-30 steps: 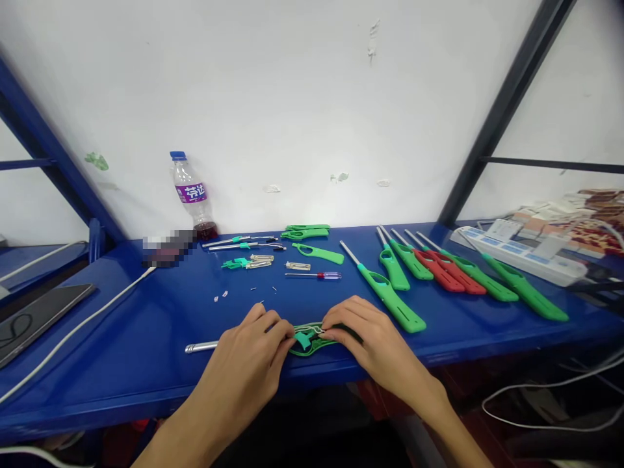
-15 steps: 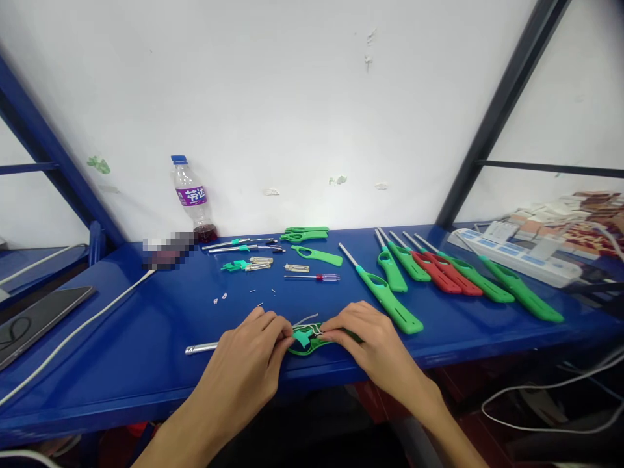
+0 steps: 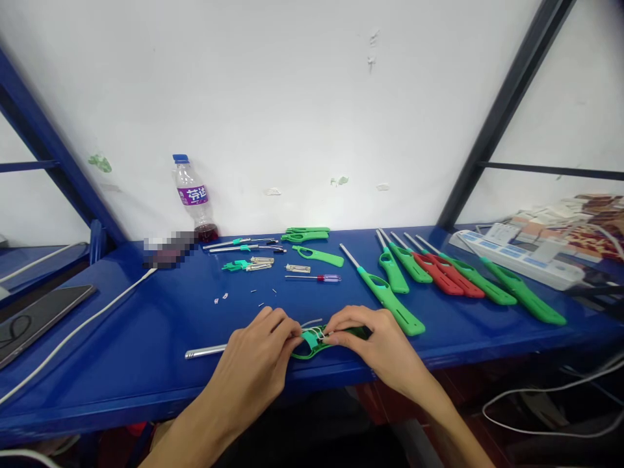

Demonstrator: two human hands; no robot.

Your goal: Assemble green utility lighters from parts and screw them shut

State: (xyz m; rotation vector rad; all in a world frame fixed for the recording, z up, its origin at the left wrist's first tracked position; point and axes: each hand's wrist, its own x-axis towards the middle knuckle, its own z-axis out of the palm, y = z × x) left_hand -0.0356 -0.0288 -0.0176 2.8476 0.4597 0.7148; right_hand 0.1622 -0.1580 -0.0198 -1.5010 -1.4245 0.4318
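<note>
An opened green gas lighter [image 3: 305, 354] lies near the table's front edge, its metal tube [image 3: 205, 351] pointing left. A teal trigger [image 3: 311, 338] sits in its handle frame, with thin white wires [image 3: 319, 330] looping above it. From the left, my left hand [image 3: 260, 348] is closed, its thumb and fingertips pinching at the lighter beside the trigger. My right hand [image 3: 368, 328] pinches the white wires at the trigger's right side, over the handle. Fingers hide part of the handle and the exact contact points.
Behind my hands lie a screwdriver [image 3: 316, 278], an empty green shell half [image 3: 319, 256], small clear-bodied parts [image 3: 297, 268] and tubes with wires [image 3: 238, 248]. Several finished-looking lighters [image 3: 387, 302] lie right, beside a power strip [image 3: 521, 260]. A bottle [image 3: 195, 198] and phone [image 3: 41, 322] are left.
The teal trigger has turned and sits lower in the handle frame. My left fingers have shifted slightly right with it, while my right hand keeps its pinch at the wires.
</note>
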